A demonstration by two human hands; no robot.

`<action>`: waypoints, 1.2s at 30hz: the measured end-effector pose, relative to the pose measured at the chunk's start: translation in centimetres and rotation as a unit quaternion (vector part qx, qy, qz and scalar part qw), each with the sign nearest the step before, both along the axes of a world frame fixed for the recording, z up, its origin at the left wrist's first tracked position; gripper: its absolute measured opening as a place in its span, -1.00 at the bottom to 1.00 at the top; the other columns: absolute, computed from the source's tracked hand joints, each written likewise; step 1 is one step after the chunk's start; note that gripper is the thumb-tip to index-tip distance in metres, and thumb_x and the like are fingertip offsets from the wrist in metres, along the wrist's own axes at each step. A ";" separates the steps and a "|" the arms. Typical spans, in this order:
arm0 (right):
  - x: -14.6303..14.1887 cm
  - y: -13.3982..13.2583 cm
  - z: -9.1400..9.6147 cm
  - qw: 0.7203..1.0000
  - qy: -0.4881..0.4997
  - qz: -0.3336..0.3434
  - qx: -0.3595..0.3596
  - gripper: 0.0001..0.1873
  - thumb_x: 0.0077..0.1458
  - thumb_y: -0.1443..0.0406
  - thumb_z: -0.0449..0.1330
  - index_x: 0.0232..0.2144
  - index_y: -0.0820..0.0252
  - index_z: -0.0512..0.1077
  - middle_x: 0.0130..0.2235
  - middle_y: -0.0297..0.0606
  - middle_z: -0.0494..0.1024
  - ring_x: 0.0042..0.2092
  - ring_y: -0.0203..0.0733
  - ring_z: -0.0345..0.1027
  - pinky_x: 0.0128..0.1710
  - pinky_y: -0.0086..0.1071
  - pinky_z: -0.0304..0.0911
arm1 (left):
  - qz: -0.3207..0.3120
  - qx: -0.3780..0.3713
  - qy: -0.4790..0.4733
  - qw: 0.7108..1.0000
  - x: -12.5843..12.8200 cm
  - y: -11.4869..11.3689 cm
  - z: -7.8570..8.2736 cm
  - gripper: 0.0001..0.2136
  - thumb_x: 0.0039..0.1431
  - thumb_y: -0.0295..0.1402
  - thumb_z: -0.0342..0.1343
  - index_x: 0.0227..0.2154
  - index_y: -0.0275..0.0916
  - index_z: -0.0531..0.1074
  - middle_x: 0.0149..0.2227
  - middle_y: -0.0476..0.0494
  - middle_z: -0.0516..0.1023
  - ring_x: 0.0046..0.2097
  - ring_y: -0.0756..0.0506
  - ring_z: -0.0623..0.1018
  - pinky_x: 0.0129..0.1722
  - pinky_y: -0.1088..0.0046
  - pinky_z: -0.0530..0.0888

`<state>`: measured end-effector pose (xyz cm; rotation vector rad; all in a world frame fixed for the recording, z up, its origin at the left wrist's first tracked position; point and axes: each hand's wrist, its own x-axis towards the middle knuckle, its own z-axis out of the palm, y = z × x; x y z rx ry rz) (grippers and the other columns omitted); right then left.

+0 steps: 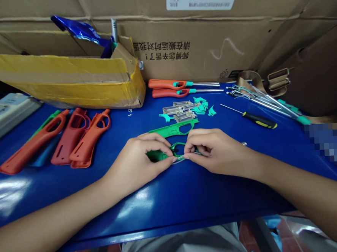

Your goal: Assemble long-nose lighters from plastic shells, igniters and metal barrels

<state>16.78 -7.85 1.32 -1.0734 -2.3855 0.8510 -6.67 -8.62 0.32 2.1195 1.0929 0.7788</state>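
Close in front of me, my left hand is closed on a green lighter casing half, its thumb and fingertips at the trigger loop. My right hand meets it there, thumb and forefinger pinched at the casing's edge around something small, perhaps a thin wire; the fingers hide most of it. A pale tube or wire curves below the fingertips. Just beyond my hands lies another green casing half. Clear fuel tanks and turquoise triggers are heaped farther back.
Orange and red casings lie at left, before a yellow-taped carton. Two assembled lighters rest at the back. A screwdriver and metal lighter tubes with wires are at right. A large cardboard box stands behind.
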 end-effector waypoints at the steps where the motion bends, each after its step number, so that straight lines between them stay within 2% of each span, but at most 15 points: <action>1: 0.0 0.0 0.0 1.000 0.003 -0.004 -0.002 -0.93 0.18 0.40 0.24 -0.36 0.18 0.50 -0.46 -0.45 0.34 -0.47 -0.39 0.12 -0.39 -0.43 0.10 | 0.001 -0.005 0.000 1.000 0.0 0.0 0.0 -0.95 0.13 -0.40 0.34 -0.42 -0.16 0.65 -0.26 -0.04 0.66 -0.22 -0.08 0.65 -0.12 0.37 0.55; 4: 0.0 0.1 -0.1 1.000 0.011 -0.005 -0.012 -0.93 0.16 0.42 0.24 -0.32 0.17 0.51 -0.46 -0.46 0.35 -0.47 -0.39 0.12 -0.39 -0.43 0.10 | -0.001 -0.019 -0.003 1.000 -0.1 0.1 0.1 -0.95 0.14 -0.38 0.34 -0.43 -0.15 0.66 -0.27 -0.05 0.67 -0.24 -0.08 0.65 -0.14 0.37 0.56; 11: -0.2 0.1 -0.2 1.000 0.017 -0.012 -0.015 -0.90 0.21 0.39 0.24 -0.37 0.19 0.54 -0.44 -0.43 0.39 -0.48 -0.40 0.11 -0.40 -0.43 0.08 | -0.017 -0.018 -0.012 1.000 -0.2 0.3 0.4 -0.96 0.14 -0.43 0.34 -0.38 -0.15 0.66 -0.26 -0.02 0.65 -0.23 -0.04 0.64 -0.15 0.43 0.53; 18: -0.4 0.1 0.0 0.999 0.018 -0.013 -0.046 -0.90 0.17 0.41 0.30 -0.41 0.20 0.55 -0.48 -0.47 0.35 -0.50 -0.42 0.10 -0.42 -0.44 0.08 | -0.016 -0.002 0.028 0.999 -0.1 0.4 0.5 -0.89 0.07 -0.36 0.43 -0.36 -0.18 0.62 -0.36 0.03 0.62 -0.44 0.03 0.47 -0.43 0.52 0.40; 28: 0.1 0.1 0.4 0.992 0.017 -0.004 -0.126 -0.92 0.18 0.38 0.29 -0.39 0.20 0.57 -0.44 -0.44 0.41 -0.46 -0.42 0.14 -0.46 -0.48 0.10 | -0.046 0.013 0.024 0.999 -0.5 0.6 0.2 -0.86 0.04 -0.39 0.45 -0.33 -0.20 0.62 -0.36 0.06 0.63 -0.42 0.06 0.45 -0.39 0.57 0.39; 36: 0.1 0.0 0.8 0.990 0.004 -0.008 -0.142 -0.93 0.12 0.41 0.28 -0.39 0.21 0.57 -0.45 -0.44 0.41 -0.47 -0.42 0.17 -0.48 -0.49 0.13 | -0.059 0.004 0.031 0.998 -0.6 0.7 0.1 -0.82 0.05 -0.35 0.46 -0.30 -0.20 0.61 -0.35 0.06 0.60 -0.43 0.07 0.43 -0.41 0.57 0.38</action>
